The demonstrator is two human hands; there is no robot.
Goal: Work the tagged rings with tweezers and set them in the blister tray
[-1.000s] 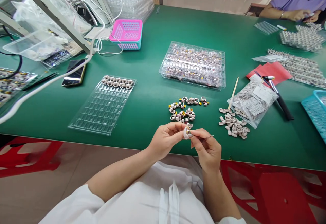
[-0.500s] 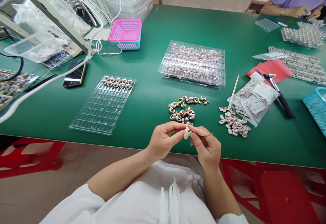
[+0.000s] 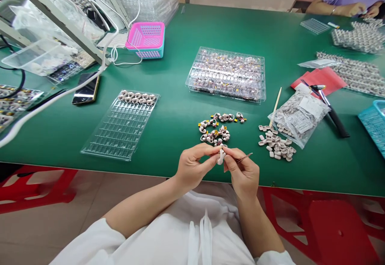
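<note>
Over the front edge of the table, my left hand (image 3: 194, 164) pinches a small pale earbud part (image 3: 221, 155) between thumb and fingertips. My right hand (image 3: 244, 172) is closed on a pair of tweezers (image 3: 246, 157), one end sticking out to the right; its thumb and forefinger also touch the earbud part. Just beyond my fingertips lie several earbud assemblies (image 3: 215, 136) with yellow tabs. To the right is a pile of small pale shells (image 3: 278, 146). A clear tray (image 3: 114, 130) on the left has pale pieces in its far rows.
Stacked clear trays (image 3: 195, 70) full of parts stand beyond the assemblies. Right of them are a bag of parts (image 3: 300, 112), a wooden stick (image 3: 276, 106), a black-handled hammer (image 3: 333, 116) and a blue basket (image 3: 374, 126). Leftward are a phone (image 3: 86, 90) and pink basket (image 3: 146, 36). A co-worker sits far right.
The earbud part has turned slightly between my fingers, and the tweezers' outer end points a little higher. The whole view has shifted slightly; the things on the table lie as before.
</note>
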